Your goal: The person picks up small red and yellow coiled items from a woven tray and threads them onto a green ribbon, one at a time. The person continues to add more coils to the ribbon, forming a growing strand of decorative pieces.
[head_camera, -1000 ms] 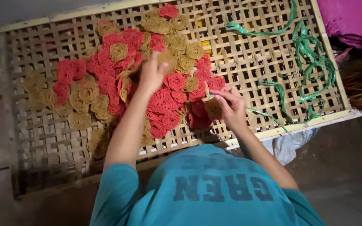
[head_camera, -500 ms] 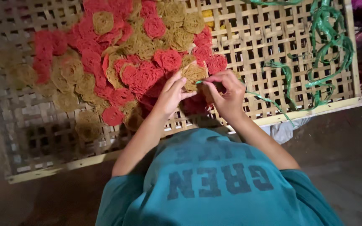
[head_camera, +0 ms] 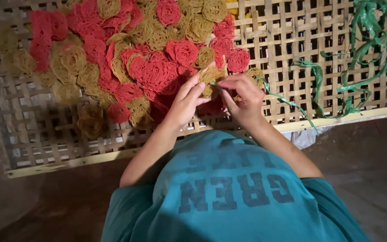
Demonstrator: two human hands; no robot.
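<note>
My left hand (head_camera: 185, 102) and my right hand (head_camera: 245, 96) meet over the near edge of a woven bamboo tray (head_camera: 45, 148). Between them is a tan lacy round disc (head_camera: 210, 75); my left fingers press it from the left. My right hand pinches a thin green plastic strip (head_camera: 292, 104) that runs from the disc to the right and down past the tray's edge. Several red discs (head_camera: 157, 74) and tan discs (head_camera: 70, 58) lie heaped on the tray just beyond my hands.
More green plastic strips (head_camera: 363, 54) lie tangled on the tray's right part. A few dark tan discs (head_camera: 90, 121) sit alone near the front left. Below the tray is a bare brown floor (head_camera: 59, 206). A teal printed shirt (head_camera: 229, 192) fills the bottom.
My left hand came back from the far side of the pile to meet my right hand. Both now work the tan disc and green strip together. The view has moved closer.
</note>
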